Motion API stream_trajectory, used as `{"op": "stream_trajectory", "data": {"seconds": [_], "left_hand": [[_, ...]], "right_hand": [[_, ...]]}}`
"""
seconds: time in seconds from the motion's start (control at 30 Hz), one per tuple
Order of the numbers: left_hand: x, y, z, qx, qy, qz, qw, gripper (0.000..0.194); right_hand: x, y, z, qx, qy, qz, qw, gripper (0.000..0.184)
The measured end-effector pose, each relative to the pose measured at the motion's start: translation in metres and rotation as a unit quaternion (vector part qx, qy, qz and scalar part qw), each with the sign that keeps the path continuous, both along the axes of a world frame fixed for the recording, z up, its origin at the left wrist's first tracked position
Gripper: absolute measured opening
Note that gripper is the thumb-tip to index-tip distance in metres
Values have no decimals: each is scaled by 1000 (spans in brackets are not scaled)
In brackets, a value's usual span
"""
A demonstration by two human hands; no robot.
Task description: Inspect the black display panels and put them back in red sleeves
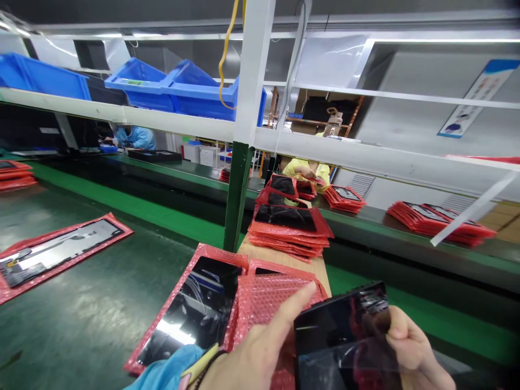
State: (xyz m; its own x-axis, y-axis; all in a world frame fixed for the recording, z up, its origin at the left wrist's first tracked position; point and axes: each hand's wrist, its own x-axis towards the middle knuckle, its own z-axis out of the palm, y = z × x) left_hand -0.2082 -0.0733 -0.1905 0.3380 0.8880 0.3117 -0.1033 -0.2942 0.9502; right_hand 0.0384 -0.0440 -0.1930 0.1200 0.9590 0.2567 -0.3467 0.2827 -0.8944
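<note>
Slippage is the main hazard, in my judgement: a thin, glossy black rectangular panel (pixel 341 344) is pinched at its right edge by the right hand (pixel 418 352), so a loosened thumb could drop it. Lower edge out of view; cannot tell whether it rests on anything. Left hand (pixel 260 349) extends its index finger toward the panel's upper left corner, over a red bubble-wrap sleeve (pixel 268 298); cannot tell whether its other fingers grip. Fingertip contact could smudge the gloss.

Panel location: near right, just right of the sleeve, tilted. Appearance: dark, mirror-like; paler band across the lower part, film or reflection unclear. Farther left, a black glass screen in red wrap (pixel 203 298) lies on the dark green bench (pixel 93 330).
</note>
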Motion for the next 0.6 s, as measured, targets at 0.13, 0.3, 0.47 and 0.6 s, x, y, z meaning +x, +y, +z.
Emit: {"op": "stream_trajectory", "data": {"seconds": [0.13, 0.3, 0.47, 0.6], "left_hand": [[10, -4, -12, 4, 10, 0, 1000, 92], [15, -3, -12, 20, -23, -55, 998, 113], [13, 3, -8, -24, -42, -103, 994, 105], [17, 13, -3, -23, -132, -168, 977, 99]], "right_hand": [[8, 11, -11, -39, 40, 49, 997, 22], [17, 20, -18, -69, 77, 76, 992, 26], [10, 15, -7, -88, 88, 70, 990, 22], [1, 13, 6, -8, 13, 4, 1000, 15]]}}
